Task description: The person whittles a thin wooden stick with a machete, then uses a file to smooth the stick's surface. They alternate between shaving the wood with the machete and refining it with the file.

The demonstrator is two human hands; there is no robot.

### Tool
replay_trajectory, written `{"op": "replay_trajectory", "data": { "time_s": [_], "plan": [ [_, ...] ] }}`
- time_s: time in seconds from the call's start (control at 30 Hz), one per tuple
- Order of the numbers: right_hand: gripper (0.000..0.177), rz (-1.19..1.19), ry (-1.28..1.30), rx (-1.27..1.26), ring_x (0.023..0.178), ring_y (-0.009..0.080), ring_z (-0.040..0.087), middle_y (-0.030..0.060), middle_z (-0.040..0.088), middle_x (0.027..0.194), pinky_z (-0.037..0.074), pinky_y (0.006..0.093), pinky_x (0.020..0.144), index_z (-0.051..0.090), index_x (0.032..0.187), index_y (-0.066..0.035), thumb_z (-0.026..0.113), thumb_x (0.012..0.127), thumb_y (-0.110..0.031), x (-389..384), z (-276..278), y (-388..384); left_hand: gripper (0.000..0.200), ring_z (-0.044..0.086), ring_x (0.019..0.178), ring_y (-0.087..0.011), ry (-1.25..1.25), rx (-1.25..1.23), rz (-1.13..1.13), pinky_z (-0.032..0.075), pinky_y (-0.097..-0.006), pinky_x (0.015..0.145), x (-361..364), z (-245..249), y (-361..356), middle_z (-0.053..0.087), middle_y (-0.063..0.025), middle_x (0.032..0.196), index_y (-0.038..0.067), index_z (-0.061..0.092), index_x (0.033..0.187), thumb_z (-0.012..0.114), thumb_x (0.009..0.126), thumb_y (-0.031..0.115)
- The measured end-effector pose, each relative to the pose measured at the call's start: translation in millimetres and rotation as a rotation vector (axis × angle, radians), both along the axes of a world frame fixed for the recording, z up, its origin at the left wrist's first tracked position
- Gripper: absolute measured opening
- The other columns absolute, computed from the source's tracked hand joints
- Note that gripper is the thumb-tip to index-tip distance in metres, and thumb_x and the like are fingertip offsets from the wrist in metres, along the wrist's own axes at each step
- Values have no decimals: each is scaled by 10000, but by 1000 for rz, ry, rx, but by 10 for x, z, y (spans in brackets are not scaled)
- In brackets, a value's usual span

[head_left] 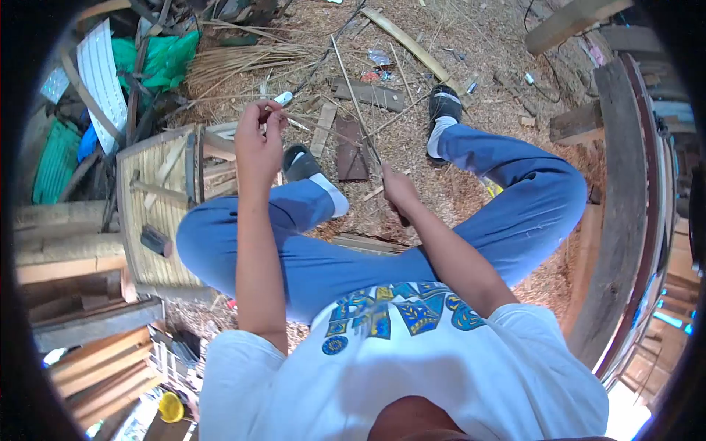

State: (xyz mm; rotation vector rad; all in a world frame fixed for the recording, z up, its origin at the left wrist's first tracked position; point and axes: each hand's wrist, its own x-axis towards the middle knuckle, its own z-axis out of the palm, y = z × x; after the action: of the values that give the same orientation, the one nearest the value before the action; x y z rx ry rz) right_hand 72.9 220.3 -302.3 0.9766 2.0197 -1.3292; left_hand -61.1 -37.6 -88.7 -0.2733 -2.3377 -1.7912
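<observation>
My left hand (261, 136) is raised over my left foot, fingers curled into a pinch. A thin pale strip (312, 123) runs from its fingertips toward the middle; the grip itself is partly hidden. Between my knees, my right hand (399, 192) is wrapped round a long thin stick (347, 77), pale at the far end and darker close to the fist. Below that fist a dark end (404, 220), like a handle, sticks out. Short boards, a brown one (351, 151) and a paler one (323, 128), lie on the ground beyond my hands.
Shavings (478, 103) cover the ground. A bundle of thin strips (243, 62) lies at the upper left, near a green sheet (168, 59). A slatted wooden piece (158, 209) stands beside my left knee. A long beam (614, 213) runs along the right. A white-ended cable (284, 98) lies near my left hand.
</observation>
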Motion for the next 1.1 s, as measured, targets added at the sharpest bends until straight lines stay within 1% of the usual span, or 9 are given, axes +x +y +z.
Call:
{"op": "replay_trajectory", "data": {
  "time_s": [0.03,0.1,0.17,0.23,0.37,0.6,0.7,0.9,1.1],
  "plan": [
    [721,-65,39,-80,830,328,615,200,633,907,472,454,760,640,979,-16,378,991,-688,-40,183,-54,77,654,846,-138,-3,-12,4,553,-269,751,1,-8,5,631,-82,953,-20,609,1068,581,996,-26],
    [649,-289,120,-474,420,155,436,0,469,563,376,356,447,481,711,-130,377,996,-704,-156,1017,-188,76,662,828,-135,29,-38,10,541,-268,748,19,52,37,647,-79,936,-18,626,1060,599,989,-17],
    [620,-366,116,-615,412,141,392,-15,444,559,345,336,440,461,735,-147,376,1000,-701,-179,1486,-242,118,654,927,-119,37,-163,-9,587,-283,847,1,44,4,663,-67,1004,-11,624,1116,614,999,-4],
    [600,-399,121,-679,411,135,383,-21,443,561,337,325,442,469,779,-142,372,1009,-688,-143,1696,-253,109,654,910,-112,23,-181,9,559,-271,812,65,109,52,675,-61,974,-5,635,1102,627,993,-1],
    [592,-256,133,-486,414,129,381,-23,441,558,331,327,441,478,779,-138,378,1017,-671,-110,1233,-205,98,647,866,-103,43,-183,9,512,-257,770,130,171,154,689,-53,937,7,655,1065,682,976,40],
    [583,-281,126,-661,410,122,398,-17,449,553,338,298,409,493,768,-128,425,1021,-649,-265,1346,-368,104,653,862,-104,160,-301,6,518,-251,776,169,250,284,687,-46,947,9,652,1043,709,969,55],
    [571,-194,234,-636,399,123,410,-4,458,553,347,294,389,514,784,-106,433,1037,-612,-298,1392,-395,128,669,841,-102,20,-54,2,518,-245,744,158,164,351,693,-55,896,0,641,999,733,956,78],
    [577,-155,284,-673,385,124,411,15,467,561,349,297,363,544,818,-57,422,1063,-565,-262,1466,-459,113,684,865,-106,-5,-107,18,545,-247,791,215,186,404,704,-48,916,6,641,1033,717,971,61],
    [593,-158,301,-725,382,113,391,-3,449,540,332,278,369,508,773,-99,429,1044,-621,-249,1477,-461,145,631,821,-73,38,-32,45,490,-220,708,226,139,428,672,-22,870,2,627,980,747,954,81]
  ]
}}
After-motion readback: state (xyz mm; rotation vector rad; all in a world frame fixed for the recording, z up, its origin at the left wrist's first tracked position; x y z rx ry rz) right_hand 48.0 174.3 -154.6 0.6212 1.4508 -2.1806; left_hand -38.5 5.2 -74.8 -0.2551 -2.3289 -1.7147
